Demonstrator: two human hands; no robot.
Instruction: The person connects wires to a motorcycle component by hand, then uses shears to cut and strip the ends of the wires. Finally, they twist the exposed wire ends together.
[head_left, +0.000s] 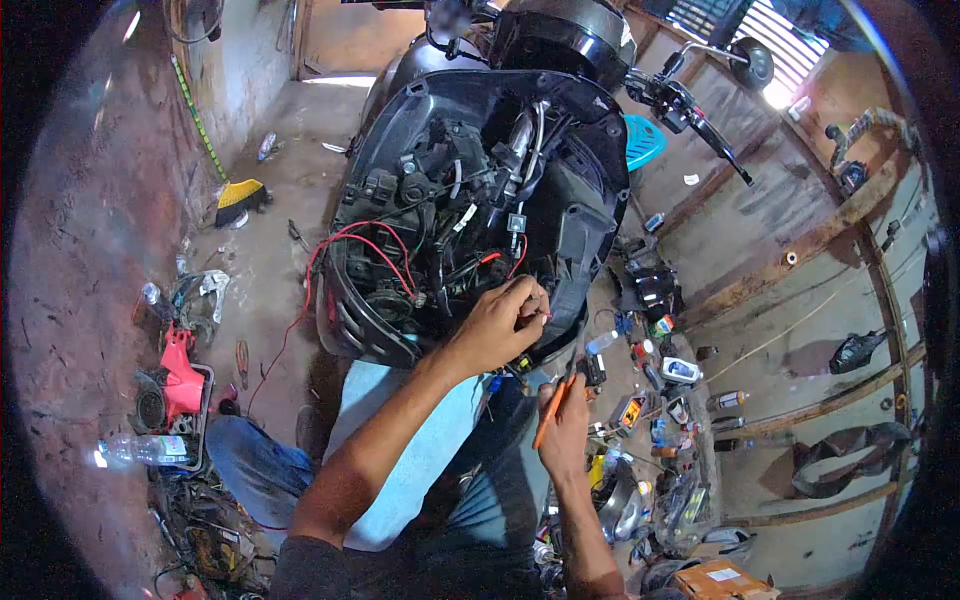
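My left hand is over the lower right of an opened motorcycle body. Its thumb and fingers are pinched on a thin wire, and a small reddish end shows at the fingertips. Lower and to the right, my right hand is closed around orange-handled pliers, their jaws pointing up toward the motorcycle. A short red wire runs down inside the body near my left hand. Longer red wires loop over the left rim to the floor. The inside of my left grip is hidden.
A light blue seat or cloth lies under my left forearm. Bottles, tools and parts crowd the floor at right, near a white container. At left are a red plastic part, a water bottle and a yellow broom.
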